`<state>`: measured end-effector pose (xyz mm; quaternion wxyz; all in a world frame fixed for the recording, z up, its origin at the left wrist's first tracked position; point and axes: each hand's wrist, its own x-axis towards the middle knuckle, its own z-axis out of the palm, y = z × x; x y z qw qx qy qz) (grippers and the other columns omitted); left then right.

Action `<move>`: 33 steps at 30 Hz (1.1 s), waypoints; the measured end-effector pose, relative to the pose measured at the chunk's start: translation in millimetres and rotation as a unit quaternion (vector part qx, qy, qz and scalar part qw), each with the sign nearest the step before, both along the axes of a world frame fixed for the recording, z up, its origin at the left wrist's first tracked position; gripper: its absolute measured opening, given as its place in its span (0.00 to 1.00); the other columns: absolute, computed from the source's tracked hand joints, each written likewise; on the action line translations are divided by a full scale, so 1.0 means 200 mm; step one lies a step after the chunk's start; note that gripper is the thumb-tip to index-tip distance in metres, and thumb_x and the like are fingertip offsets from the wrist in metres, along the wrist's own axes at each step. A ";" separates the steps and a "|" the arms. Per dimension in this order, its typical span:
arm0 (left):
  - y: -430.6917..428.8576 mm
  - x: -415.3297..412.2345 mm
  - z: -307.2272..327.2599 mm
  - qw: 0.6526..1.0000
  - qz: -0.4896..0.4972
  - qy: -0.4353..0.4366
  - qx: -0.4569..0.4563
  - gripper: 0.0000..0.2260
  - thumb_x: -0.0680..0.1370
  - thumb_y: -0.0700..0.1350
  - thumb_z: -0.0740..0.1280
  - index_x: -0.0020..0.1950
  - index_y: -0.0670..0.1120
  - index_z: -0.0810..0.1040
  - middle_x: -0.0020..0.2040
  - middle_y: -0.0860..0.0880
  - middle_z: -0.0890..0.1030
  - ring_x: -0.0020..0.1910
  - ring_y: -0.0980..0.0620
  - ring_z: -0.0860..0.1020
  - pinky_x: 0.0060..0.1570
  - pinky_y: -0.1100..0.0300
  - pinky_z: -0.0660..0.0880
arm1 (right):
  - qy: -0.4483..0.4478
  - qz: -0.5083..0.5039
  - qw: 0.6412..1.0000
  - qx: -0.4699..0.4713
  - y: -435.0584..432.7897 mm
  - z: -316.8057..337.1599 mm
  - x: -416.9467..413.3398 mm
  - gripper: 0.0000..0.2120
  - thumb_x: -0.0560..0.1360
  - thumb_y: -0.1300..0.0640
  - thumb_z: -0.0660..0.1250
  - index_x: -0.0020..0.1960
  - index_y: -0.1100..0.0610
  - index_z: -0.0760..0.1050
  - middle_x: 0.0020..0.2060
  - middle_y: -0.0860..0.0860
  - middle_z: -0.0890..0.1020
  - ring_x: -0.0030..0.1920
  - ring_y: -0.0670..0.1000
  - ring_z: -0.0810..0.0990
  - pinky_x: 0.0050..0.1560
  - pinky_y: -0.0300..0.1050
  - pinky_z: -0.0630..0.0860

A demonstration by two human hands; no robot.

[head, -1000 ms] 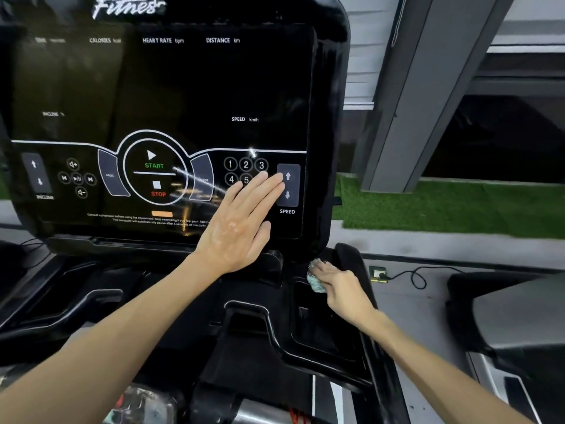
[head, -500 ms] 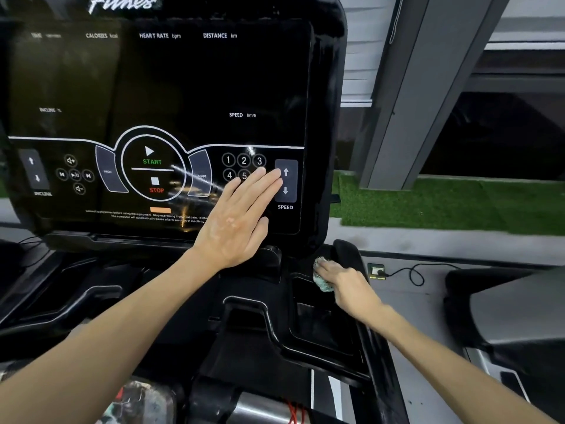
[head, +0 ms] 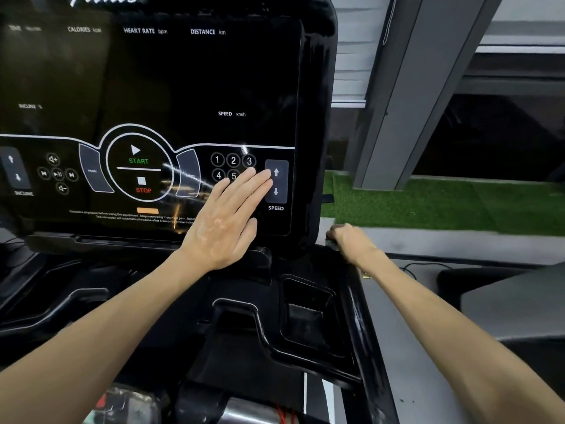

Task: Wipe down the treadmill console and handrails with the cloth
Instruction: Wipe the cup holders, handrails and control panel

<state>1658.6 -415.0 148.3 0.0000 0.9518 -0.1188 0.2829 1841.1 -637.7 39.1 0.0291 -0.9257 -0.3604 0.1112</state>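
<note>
Glossy black console [head: 183,87] under flat left hand [head: 226,218]; right hand [head: 350,241] clenches barely visible cloth [head: 332,244].

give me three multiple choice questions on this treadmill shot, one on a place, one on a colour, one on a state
1. Where is the right hand? A on the turf; B at the treadmill console's lower right corner; C on the number keys.
2. What colour is the STOP label? A green; B red; C white.
3. How does the left hand lie? A curled round a handrail; B hanging free; C flat on the console, fingers straight.
Answers: B, it grips the cloth just off that black corner; B, red letters under the green START; C, palm and straight fingers lie beside the SPEED key.
</note>
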 end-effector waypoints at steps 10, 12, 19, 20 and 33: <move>0.00 0.00 0.00 1.000 0.000 0.000 -0.002 0.28 0.74 0.39 0.60 0.75 0.38 0.63 0.76 0.44 0.62 0.77 0.46 0.58 0.74 0.49 0.55 | 0.149 -0.066 0.983 0.080 -0.03 -0.10 -0.02 0.17 0.79 0.62 0.58 0.66 0.56 0.75 0.65 0.53 0.77 0.66 0.56 0.73 0.62 0.40 0.66; 0.00 0.00 0.00 1.000 0.002 0.001 -0.003 0.28 0.75 0.39 0.60 0.75 0.38 0.63 0.77 0.44 0.62 0.77 0.46 0.58 0.74 0.49 0.55 | 0.130 -0.059 0.985 0.099 -0.05 -0.13 -0.08 0.14 0.81 0.59 0.58 0.64 0.57 0.75 0.63 0.55 0.78 0.64 0.58 0.74 0.61 0.44 0.68; -0.01 0.00 0.00 1.000 0.002 -0.007 -0.009 0.27 0.76 0.40 0.59 0.75 0.39 0.63 0.76 0.45 0.63 0.77 0.48 0.57 0.75 0.51 0.53 | 0.079 0.019 0.984 0.160 -0.26 -0.21 -0.36 0.23 0.80 0.60 0.61 0.74 0.54 0.65 0.75 0.47 0.64 0.76 0.50 0.59 0.75 0.46 0.58; -0.01 0.00 0.00 1.000 0.002 -0.008 -0.011 0.27 0.76 0.40 0.59 0.75 0.39 0.64 0.76 0.45 0.63 0.77 0.48 0.57 0.75 0.51 0.53 | 0.073 0.015 0.982 0.174 -0.26 -0.21 -0.37 0.25 0.79 0.61 0.62 0.75 0.56 0.63 0.75 0.49 0.63 0.75 0.51 0.60 0.74 0.44 0.57; 0.01 0.00 0.00 1.000 0.001 0.001 0.000 0.27 0.75 0.40 0.59 0.75 0.39 0.62 0.76 0.45 0.63 0.77 0.47 0.58 0.75 0.47 0.57 | 0.060 0.079 0.989 0.112 -0.02 -0.08 -0.23 0.17 0.79 0.60 0.61 0.67 0.59 0.73 0.66 0.56 0.76 0.63 0.61 0.76 0.61 0.49 0.71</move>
